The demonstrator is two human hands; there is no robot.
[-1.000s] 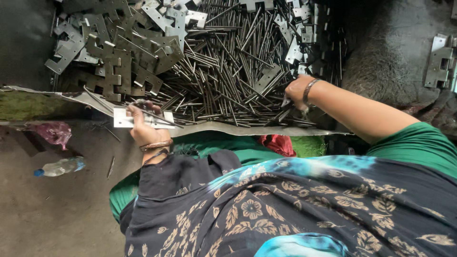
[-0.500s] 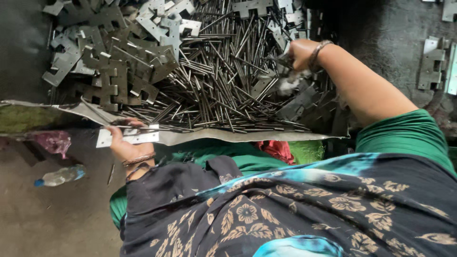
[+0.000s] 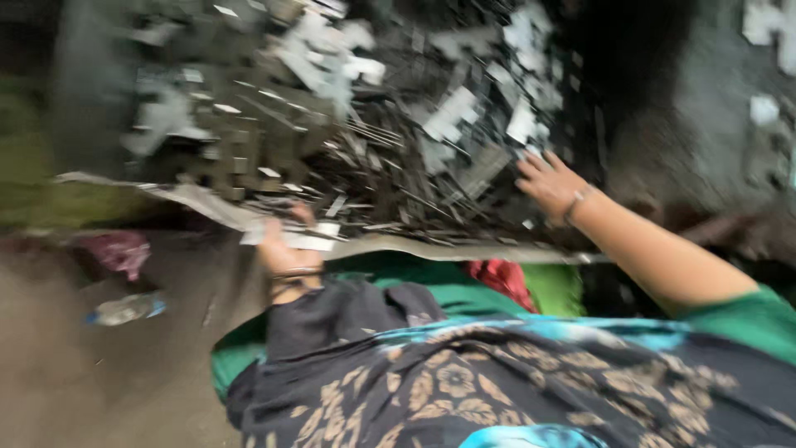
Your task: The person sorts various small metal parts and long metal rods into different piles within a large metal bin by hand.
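Note:
The view is motion-blurred. My left hand (image 3: 283, 247) sits at the near edge of a heap, closed on a flat pale metal plate (image 3: 308, 240). My right hand (image 3: 546, 182) reaches out over the heap of thin metal rods (image 3: 390, 178) and stamped metal plates (image 3: 452, 116), fingers spread and resting on the pieces, with nothing visibly in it. A bangle circles each wrist. The heap lies on a worn sheet (image 3: 448, 249) whose edge runs across in front of me.
More stamped plates (image 3: 767, 62) lie on the dark ground at the far right. A plastic bottle (image 3: 124, 309) and a pink rag (image 3: 116, 250) lie on the floor at left. A red cloth (image 3: 502, 280) lies by my lap.
My right hand came back down from the far part of the heap toward its near right side. The left hand stays at the edge with the plate. The view shifted and blurred.

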